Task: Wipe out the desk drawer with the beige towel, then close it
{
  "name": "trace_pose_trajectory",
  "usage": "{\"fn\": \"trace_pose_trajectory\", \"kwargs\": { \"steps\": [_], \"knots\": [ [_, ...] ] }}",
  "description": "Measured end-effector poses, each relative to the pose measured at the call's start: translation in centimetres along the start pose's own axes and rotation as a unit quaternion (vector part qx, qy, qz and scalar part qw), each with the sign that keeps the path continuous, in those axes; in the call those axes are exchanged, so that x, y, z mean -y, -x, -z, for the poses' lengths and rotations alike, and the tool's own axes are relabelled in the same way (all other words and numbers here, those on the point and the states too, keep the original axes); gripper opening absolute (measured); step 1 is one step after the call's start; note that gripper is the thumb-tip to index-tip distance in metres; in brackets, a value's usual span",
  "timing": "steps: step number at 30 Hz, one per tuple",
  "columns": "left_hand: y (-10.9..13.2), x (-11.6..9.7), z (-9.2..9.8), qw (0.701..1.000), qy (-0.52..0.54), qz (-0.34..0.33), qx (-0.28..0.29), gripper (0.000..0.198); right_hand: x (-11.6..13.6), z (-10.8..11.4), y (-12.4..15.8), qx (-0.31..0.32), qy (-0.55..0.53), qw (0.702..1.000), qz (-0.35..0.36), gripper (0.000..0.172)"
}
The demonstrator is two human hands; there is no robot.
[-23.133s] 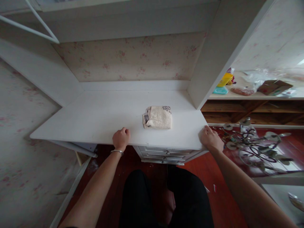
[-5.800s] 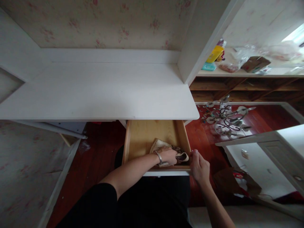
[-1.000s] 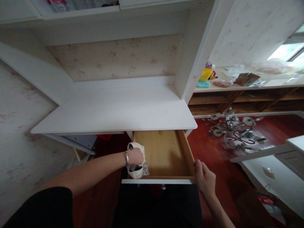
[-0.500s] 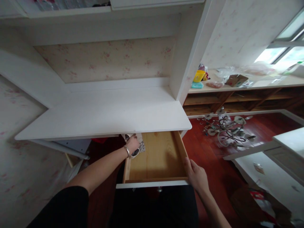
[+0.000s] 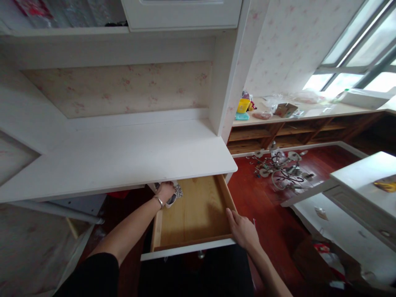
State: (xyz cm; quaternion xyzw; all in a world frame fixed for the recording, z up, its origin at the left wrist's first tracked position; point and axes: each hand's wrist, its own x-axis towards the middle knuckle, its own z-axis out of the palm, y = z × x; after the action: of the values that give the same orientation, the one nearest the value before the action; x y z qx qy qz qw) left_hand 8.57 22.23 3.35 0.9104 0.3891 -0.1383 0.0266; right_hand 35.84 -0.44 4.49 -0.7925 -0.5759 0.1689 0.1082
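Note:
A wooden drawer (image 5: 198,214) stands pulled out from under the white desk top (image 5: 123,152). My left hand (image 5: 165,191) is closed on a cream cloth with a dark pattern (image 5: 175,193) and presses it into the drawer's far left corner, partly under the desk edge. A bracelet shows on that wrist. My right hand (image 5: 243,229) grips the drawer's front right corner, fingers curled over the side wall. The rest of the drawer's bottom shows bare wood.
A white post (image 5: 227,74) bounds the desk on the right. Beyond it a low wooden shelf (image 5: 293,119) carries a yellow container, a box and bags. A metal light fitting (image 5: 280,171) lies on the red floor. White furniture (image 5: 361,185) stands at the right.
My left hand has carried the cloth from the drawer's front left to its back left corner, under the desk edge. My right hand stays on the drawer's front corner. The camera has tilted up.

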Motion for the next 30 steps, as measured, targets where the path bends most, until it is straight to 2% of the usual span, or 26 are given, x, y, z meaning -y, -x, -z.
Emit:
{"fn": "trace_pose_trajectory", "kwargs": {
  "steps": [4,6,10,13,16,19,21,23,26,30],
  "knots": [
    [2.0,-1.3,0.7,0.999,-0.019,-0.003,-0.031,0.026,0.4,0.1,0.7,-0.005,0.022,1.000,-0.007,0.054],
    [2.7,-2.6,1.3,0.999,0.001,0.021,-0.037,0.031,0.7,0.3,1.0,-0.010,0.032,0.999,0.001,0.054],
    [2.7,-5.4,2.7,0.992,0.098,0.061,-0.046,0.032,1.1,0.4,1.0,0.001,0.047,0.999,0.009,0.055],
    [1.7,-7.3,3.2,0.975,0.202,0.083,-0.053,0.031,1.4,0.4,0.9,0.031,0.059,0.998,0.020,0.057],
    [0.1,-9.5,2.7,0.930,0.336,0.133,-0.068,0.032,1.8,0.7,1.2,0.057,0.066,0.996,0.016,0.060],
    [-1.8,-11.7,1.9,0.855,0.480,0.189,-0.056,0.028,2.3,1.2,1.8,0.080,0.072,0.994,0.008,0.061],
    [-3.0,-13.2,1.6,0.812,0.539,0.218,-0.058,0.024,2.7,1.4,2.4,0.086,0.076,0.993,0.007,0.060],
    [-4.2,-14.6,1.5,0.794,0.555,0.236,-0.079,0.026,3.1,1.4,2.9,0.075,0.081,0.994,0.011,0.060],
    [-6.3,-16.6,1.9,0.801,0.542,0.234,-0.095,0.036,3.4,1.1,3.3,0.057,0.087,0.994,0.017,0.059],
    [-9.0,-19.1,2.9,0.832,0.519,0.167,-0.099,0.043,3.2,0.8,3.4,0.046,0.089,0.995,0.027,0.058]
  ]
}}
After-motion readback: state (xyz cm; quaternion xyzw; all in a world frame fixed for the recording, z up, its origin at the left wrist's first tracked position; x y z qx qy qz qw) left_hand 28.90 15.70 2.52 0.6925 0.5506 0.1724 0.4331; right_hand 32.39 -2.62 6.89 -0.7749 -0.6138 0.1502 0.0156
